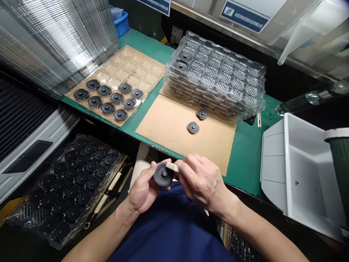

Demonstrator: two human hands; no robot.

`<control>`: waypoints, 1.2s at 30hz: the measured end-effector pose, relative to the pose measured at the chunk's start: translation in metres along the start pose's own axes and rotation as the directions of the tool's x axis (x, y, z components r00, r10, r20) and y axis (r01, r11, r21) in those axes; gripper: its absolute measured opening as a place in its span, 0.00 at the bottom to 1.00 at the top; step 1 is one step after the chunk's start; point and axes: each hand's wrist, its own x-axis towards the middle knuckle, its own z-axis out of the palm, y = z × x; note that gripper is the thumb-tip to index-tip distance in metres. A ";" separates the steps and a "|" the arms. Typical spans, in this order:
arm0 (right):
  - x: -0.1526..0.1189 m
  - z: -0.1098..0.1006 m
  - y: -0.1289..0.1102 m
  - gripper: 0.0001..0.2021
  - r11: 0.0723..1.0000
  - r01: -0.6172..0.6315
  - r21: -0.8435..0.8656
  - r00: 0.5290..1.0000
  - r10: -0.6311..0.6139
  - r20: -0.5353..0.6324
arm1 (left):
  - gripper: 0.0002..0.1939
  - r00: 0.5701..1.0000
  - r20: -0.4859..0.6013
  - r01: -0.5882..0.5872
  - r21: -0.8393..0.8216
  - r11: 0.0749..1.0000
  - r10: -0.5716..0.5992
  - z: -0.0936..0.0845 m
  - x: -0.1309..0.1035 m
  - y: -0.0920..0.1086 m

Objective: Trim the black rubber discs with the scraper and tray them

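My left hand (141, 190) grips a black round dished part (160, 178) with a small raised hub, its face turned up toward me. In my right hand (204, 178) is a small cream-coloured piece, perhaps a tool's end (172, 167), held against the upper right rim of that part. The right fingers hide the rest of it. Beyond my hands, two similar black parts, one farther (202, 114) and one nearer (193, 127), lie apart on a cardboard sheet (163, 122).
A stack of clear trays (218, 80) stands behind the cardboard, with two black parts at its top left. To the left lies a clear tray (141, 67) with several black parts. A filled tray (73, 174) sits lower left; a white bin (286, 163) stands right.
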 end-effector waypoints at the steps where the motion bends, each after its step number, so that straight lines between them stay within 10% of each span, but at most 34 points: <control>1: -0.002 0.002 -0.002 0.11 0.999 -0.046 0.020 0.999 0.047 -0.011 | 0.22 0.998 -0.030 -0.060 0.016 0.998 0.060 0.001 -0.001 0.002; 8: -0.002 0.006 -0.007 0.11 0.995 -0.096 0.010 0.995 0.097 -0.027 | 0.23 0.998 -0.011 -0.053 0.116 0.992 0.055 -0.001 0.000 0.003; 14: 0.013 -0.004 0.002 0.12 0.970 0.242 -0.008 0.970 -0.242 0.015 | 0.22 0.969 0.114 0.218 0.019 0.976 -0.219 -0.001 0.005 -0.002; 23: -0.004 0.009 0.006 0.10 0.995 -0.084 0.048 0.995 0.082 0.059 | 0.24 1.000 0.005 0.000 0.072 0.997 0.000 -0.005 0.007 0.005; 29: 0.016 0.000 0.005 0.08 0.979 0.205 0.016 0.971 -0.206 0.119 | 0.23 0.956 0.154 0.248 0.031 0.968 -0.250 -0.011 0.017 -0.006; 32: 0.019 0.001 0.002 0.08 0.981 0.192 0.042 0.981 -0.193 0.025 | 0.16 0.972 0.174 0.171 -0.067 0.983 -0.158 -0.008 0.015 -0.003; 36: 0.012 0.008 -0.005 0.13 0.984 -0.117 0.137 0.990 0.125 -0.057 | 0.23 0.980 0.138 -0.130 -0.082 0.988 0.141 -0.005 0.010 0.010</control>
